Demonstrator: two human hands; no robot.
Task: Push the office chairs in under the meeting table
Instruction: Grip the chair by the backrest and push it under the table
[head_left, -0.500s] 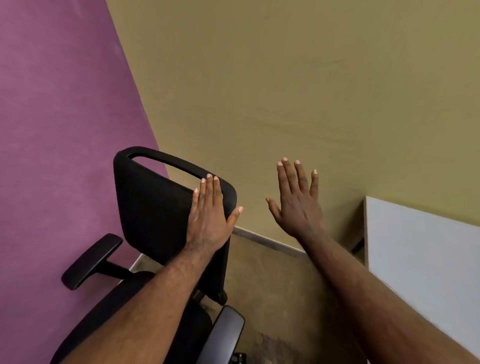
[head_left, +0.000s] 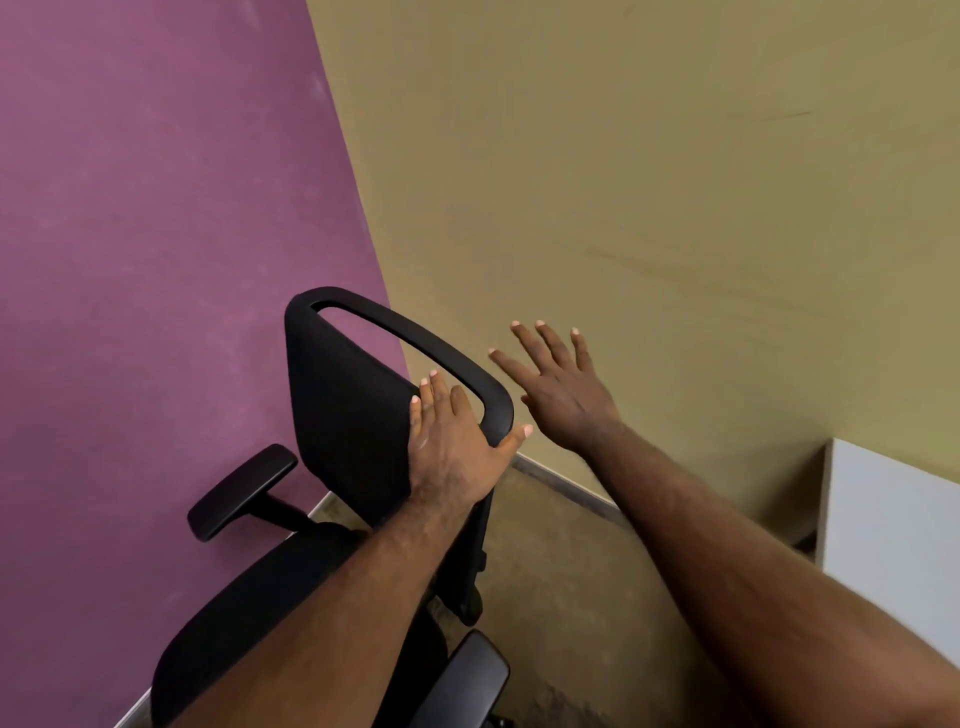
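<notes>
A black office chair (head_left: 343, 415) stands in the room's corner, its mesh backrest with a looped top handle facing me. My left hand (head_left: 452, 436) lies flat against the right side of the backrest, fingers straight, thumb hooked past the frame's right edge. Just right of the handle, my right hand (head_left: 561, 384) hovers in the air with fingers spread, touching nothing. The white meeting table (head_left: 893, 525) shows only as a corner at the right edge.
A purple wall (head_left: 156, 260) rises on the left and a tan wall (head_left: 675, 182) at the back, meeting behind the chair. Both armrests (head_left: 239, 491) of the chair stick out towards me. Brown floor (head_left: 561, 597) lies between chair and table.
My right hand has swung left, closer to the chair's top handle. My left hand stays on the backrest, with the thumb now past the frame edge.
</notes>
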